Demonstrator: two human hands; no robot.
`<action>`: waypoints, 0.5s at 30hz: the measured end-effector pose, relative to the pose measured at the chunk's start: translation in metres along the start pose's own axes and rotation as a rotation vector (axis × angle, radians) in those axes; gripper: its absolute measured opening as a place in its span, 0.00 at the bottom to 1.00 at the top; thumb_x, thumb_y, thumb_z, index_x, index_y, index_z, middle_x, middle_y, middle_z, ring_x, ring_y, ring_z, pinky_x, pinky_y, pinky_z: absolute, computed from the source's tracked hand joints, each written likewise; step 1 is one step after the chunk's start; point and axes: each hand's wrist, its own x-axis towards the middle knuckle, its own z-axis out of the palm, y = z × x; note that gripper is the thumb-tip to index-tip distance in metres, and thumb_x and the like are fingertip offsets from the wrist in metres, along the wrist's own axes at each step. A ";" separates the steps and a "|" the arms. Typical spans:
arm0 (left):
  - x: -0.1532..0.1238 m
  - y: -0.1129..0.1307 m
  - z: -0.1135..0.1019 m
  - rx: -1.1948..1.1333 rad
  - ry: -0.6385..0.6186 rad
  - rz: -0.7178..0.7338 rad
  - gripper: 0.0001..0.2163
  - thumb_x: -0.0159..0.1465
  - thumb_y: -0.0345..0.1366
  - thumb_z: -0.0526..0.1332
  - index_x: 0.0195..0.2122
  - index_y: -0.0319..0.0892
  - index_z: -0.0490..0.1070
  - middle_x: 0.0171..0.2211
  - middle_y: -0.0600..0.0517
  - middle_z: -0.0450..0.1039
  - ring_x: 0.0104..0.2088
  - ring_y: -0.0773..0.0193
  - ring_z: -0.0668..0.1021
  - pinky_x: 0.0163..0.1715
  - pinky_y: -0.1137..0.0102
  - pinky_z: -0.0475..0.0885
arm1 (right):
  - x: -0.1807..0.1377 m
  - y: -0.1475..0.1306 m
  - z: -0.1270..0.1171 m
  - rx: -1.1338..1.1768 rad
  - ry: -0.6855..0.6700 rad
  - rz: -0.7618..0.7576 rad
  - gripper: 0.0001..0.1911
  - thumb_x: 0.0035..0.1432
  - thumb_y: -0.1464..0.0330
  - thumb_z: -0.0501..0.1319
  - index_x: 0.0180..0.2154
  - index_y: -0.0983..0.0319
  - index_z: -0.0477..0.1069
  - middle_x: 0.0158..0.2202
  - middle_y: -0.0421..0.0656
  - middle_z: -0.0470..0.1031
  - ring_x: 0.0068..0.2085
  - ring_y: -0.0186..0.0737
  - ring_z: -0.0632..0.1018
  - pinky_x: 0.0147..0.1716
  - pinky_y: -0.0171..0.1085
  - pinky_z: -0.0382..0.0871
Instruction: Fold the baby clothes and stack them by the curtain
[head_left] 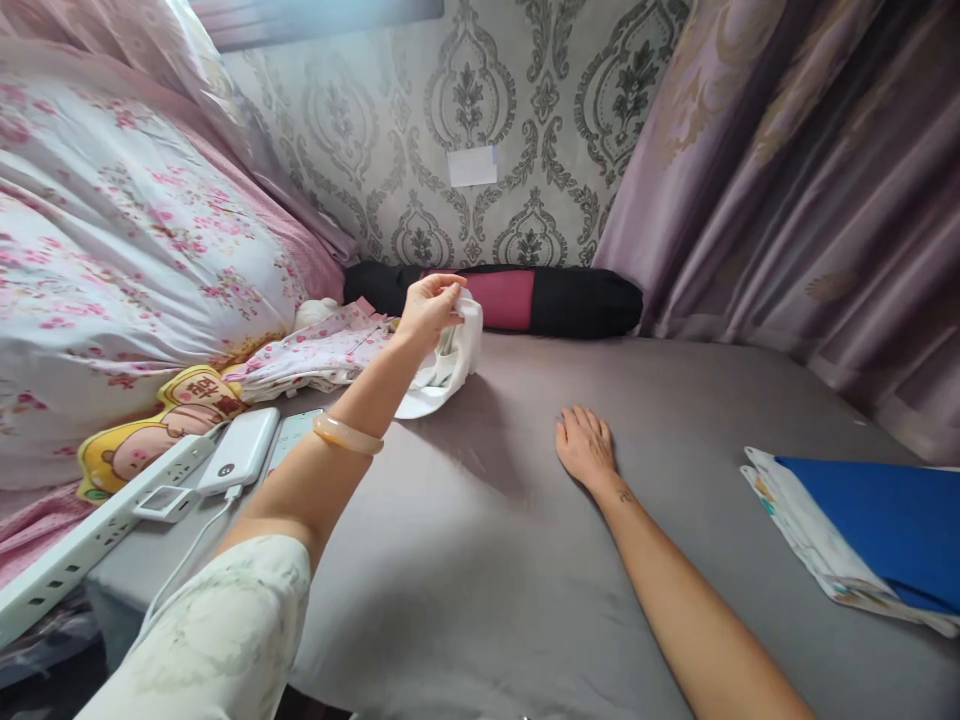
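Observation:
My left hand [433,312], a pale bangle on its wrist, is raised over the far part of the grey-sheeted bed [450,560]. Its thumb and fingers pinch the top of a white cloth item [466,352], which hangs with a curved, brim-like lower edge near the sheet. Its exact kind is unclear, since the hand covers part of it. My right hand [586,445] lies palm down on the sheet, fingers stretched out, holding nothing.
At left are a power strip [97,530], a white power bank [240,450], a phone [289,440], a yellow plush [180,420], and folded floral clothes [322,350]. A black-and-maroon roll [577,300] lies along the wall. Folded blue-and-white fabric [870,520] sits at right.

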 end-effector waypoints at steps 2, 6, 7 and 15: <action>-0.014 -0.002 0.020 -0.095 -0.063 -0.016 0.09 0.58 0.37 0.65 0.37 0.38 0.72 0.26 0.56 0.66 0.24 0.72 0.71 0.28 0.75 0.72 | 0.000 0.001 -0.003 0.112 0.031 -0.019 0.23 0.67 0.69 0.46 0.58 0.66 0.67 0.62 0.53 0.68 0.63 0.49 0.66 0.63 0.49 0.53; -0.039 -0.008 0.053 -0.196 -0.161 -0.054 0.13 0.58 0.36 0.64 0.43 0.38 0.73 0.34 0.52 0.72 0.33 0.69 0.76 0.38 0.71 0.74 | -0.001 -0.005 -0.018 0.445 0.137 -0.078 0.18 0.66 0.68 0.47 0.47 0.63 0.73 0.49 0.50 0.77 0.51 0.43 0.76 0.54 0.40 0.65; -0.045 -0.009 0.060 -0.211 -0.191 -0.067 0.14 0.58 0.35 0.64 0.45 0.39 0.73 0.35 0.51 0.73 0.36 0.68 0.76 0.41 0.70 0.74 | -0.002 -0.010 -0.024 0.534 0.165 -0.086 0.17 0.66 0.67 0.48 0.44 0.62 0.74 0.46 0.49 0.78 0.48 0.42 0.77 0.51 0.40 0.67; -0.091 -0.011 0.093 -0.272 -0.429 -0.119 0.21 0.60 0.32 0.58 0.56 0.43 0.69 0.44 0.49 0.71 0.49 0.60 0.75 0.51 0.63 0.72 | -0.016 -0.069 -0.060 0.840 0.170 0.146 0.16 0.53 0.54 0.64 0.34 0.57 0.64 0.32 0.41 0.77 0.33 0.41 0.77 0.33 0.36 0.68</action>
